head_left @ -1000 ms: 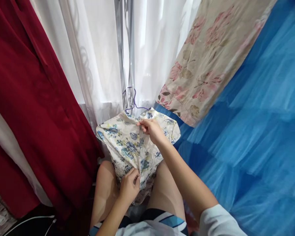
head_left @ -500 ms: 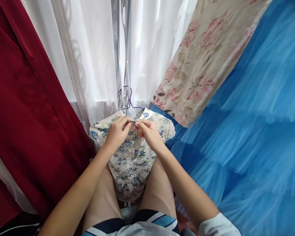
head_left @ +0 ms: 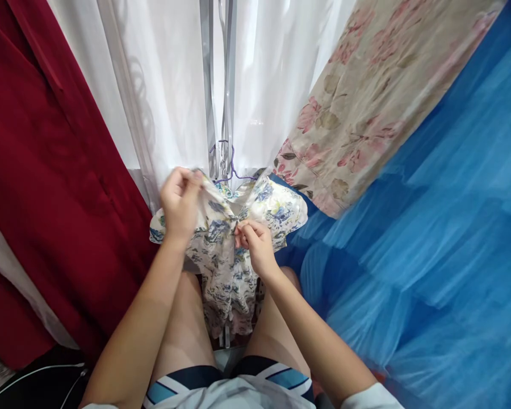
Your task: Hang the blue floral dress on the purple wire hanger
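Between the person's bare thighs (head_left: 179,335) and the white drapery (head_left: 259,85), a short-sleeved floral blouse (head_left: 219,264) hangs from a purple hanger (head_left: 232,162), whose arms enter the neckline. Status, as judged from the layout: the blouse is on the hanger; its front edges appear joined below the right grip (head_left: 256,245), while the section above stands spread in a V. That upper section is the part left unjoined. Left grip (head_left: 179,204): closed in a pinch on the blouse's neckline edge, held up and outward toward the left shoulder. Right grip: thumb and fingers drawn together at the lower point of the V, pinching the front edge. A small bright fitting at these fingertips, possibly a zip slider, is too small to identify.
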Demonstrator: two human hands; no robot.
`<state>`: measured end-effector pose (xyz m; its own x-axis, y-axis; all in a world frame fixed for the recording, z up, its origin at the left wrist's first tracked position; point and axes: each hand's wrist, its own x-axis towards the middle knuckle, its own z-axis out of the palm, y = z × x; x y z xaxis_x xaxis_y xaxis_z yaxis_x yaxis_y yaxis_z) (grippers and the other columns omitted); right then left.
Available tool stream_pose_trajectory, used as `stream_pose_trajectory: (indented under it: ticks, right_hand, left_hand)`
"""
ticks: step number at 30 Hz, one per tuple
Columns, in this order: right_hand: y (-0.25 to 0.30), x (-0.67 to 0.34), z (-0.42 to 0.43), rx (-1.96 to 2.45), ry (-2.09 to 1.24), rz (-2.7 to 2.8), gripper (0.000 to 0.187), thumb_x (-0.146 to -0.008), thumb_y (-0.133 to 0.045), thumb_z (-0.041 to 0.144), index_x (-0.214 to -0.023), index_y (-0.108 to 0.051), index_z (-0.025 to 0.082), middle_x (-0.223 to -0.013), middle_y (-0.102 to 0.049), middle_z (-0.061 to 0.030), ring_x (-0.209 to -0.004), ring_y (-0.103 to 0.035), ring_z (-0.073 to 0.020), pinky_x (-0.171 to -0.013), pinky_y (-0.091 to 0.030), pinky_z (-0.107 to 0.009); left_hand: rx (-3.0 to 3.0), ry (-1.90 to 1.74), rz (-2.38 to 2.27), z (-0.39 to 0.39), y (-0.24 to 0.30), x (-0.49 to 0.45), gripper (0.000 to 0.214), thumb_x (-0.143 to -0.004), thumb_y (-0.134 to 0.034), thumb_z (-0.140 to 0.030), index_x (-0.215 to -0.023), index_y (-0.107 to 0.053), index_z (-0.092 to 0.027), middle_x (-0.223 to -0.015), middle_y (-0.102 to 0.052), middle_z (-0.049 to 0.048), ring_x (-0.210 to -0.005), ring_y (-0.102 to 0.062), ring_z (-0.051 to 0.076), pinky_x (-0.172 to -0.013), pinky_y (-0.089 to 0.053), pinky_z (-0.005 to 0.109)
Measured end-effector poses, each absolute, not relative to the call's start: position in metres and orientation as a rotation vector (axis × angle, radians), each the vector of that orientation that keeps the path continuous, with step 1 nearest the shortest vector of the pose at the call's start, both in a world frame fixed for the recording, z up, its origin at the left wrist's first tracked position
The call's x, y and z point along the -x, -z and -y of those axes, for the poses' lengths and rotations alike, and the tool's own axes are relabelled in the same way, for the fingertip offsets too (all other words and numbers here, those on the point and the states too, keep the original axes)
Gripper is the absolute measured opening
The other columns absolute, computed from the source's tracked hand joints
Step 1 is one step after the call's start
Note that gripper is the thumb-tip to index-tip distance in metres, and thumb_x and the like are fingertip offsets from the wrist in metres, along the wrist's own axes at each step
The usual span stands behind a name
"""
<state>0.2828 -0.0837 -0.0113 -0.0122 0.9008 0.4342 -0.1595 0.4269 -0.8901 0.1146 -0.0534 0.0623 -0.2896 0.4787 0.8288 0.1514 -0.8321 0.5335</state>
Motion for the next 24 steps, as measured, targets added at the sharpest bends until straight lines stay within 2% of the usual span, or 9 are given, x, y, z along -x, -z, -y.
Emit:
stream_pose_trajectory:
  ticks: [4, 7, 10, 15, 18, 21, 24]
  right_hand:
    - [0.030, -0.291, 0.100, 0.770, -0.995, 1.309, 0.019, -0.081, -0.051, 0.025, -0.065, -0.060, 0.019, -0.046, -0.053, 0.0033, -0.042, -0.040, -0.0106, -0.049, -0.030, -0.026]
    - [0.046, -0.293, 0.107, 0.786, -1.080, 1.328, 0.019, -0.080, -0.051, 0.025, -0.065, -0.060, 0.020, -0.045, -0.052, 0.0035, -0.043, -0.044, -0.0115, -0.049, -0.030, -0.026]
    - [0.061, -0.295, 0.111, 0.801, -1.154, 1.350, 0.020, -0.081, -0.051, 0.026, -0.064, -0.060, 0.020, -0.048, -0.054, 0.0024, -0.045, -0.045, -0.0122, -0.050, -0.030, -0.027]
    - [0.095, -0.328, 0.113, 0.910, -1.070, 1.237, 0.024, -0.085, -0.049, 0.029, -0.066, -0.061, 0.019, -0.050, -0.054, 0.0018, -0.044, -0.036, -0.0110, -0.047, -0.025, -0.027]
    - [0.117, -0.363, 0.111, 1.045, -1.009, 1.160, 0.024, -0.087, -0.052, 0.037, -0.077, -0.063, 0.018, -0.053, -0.056, 0.0012, -0.045, -0.034, -0.0111, -0.047, -0.022, -0.026]
    - [0.129, -0.388, 0.107, 1.167, -0.964, 1.119, 0.023, -0.084, -0.057, 0.038, -0.089, -0.063, 0.016, -0.055, -0.058, 0.0008, -0.045, -0.033, -0.0108, -0.046, -0.022, -0.025]
    - [0.130, -0.390, 0.106, 1.152, -0.821, 1.087, 0.031, -0.083, -0.061, 0.037, -0.108, -0.056, 0.018, -0.067, -0.061, 0.0010, -0.053, -0.043, -0.0126, -0.052, -0.033, -0.025]
  left_hand:
    - [-1.447, -2.374, -1.097, 0.016, -0.039, -0.043, 0.028, -0.085, -0.067, -0.038, -0.073, -0.055, -0.015, -0.067, -0.053, -0.0021, -0.061, -0.048, 0.009, -0.060, -0.040, 0.019]
    - [-1.042, -2.243, -1.215, 0.002, 0.011, -0.017, 0.035, -0.084, -0.062, -0.045, -0.070, -0.047, -0.017, -0.061, -0.045, -0.0054, -0.053, -0.042, 0.008, -0.055, -0.036, 0.020]
    - [-0.995, -2.053, -1.307, 0.010, 0.065, -0.034, 0.043, -0.084, -0.055, -0.054, -0.063, -0.039, -0.019, -0.054, -0.039, -0.0071, -0.048, -0.036, 0.008, -0.052, -0.031, 0.022]
    - [-1.265, -1.713, -1.194, 0.040, 0.127, -0.119, 0.042, -0.072, -0.069, -0.052, -0.057, -0.052, -0.017, -0.055, -0.053, -0.0009, -0.056, -0.050, 0.013, -0.057, -0.038, 0.024]
    - [-1.371, -1.548, -1.048, 0.057, 0.128, -0.168, 0.036, -0.077, -0.068, -0.049, -0.066, -0.059, -0.016, -0.064, -0.060, 0.0010, -0.065, -0.057, 0.015, -0.064, -0.043, 0.024]
    - [-1.437, -1.464, -0.902, 0.071, 0.106, -0.197, 0.031, -0.082, -0.067, -0.046, -0.072, -0.060, -0.017, -0.070, -0.062, 0.0007, -0.072, -0.059, 0.015, -0.071, -0.045, 0.024]
    - [-1.524, -1.401, -0.759, 0.085, 0.078, -0.207, 0.027, -0.087, -0.065, -0.042, -0.076, -0.060, -0.017, -0.073, -0.062, 0.0009, -0.075, -0.059, 0.015, -0.074, -0.045, 0.024]
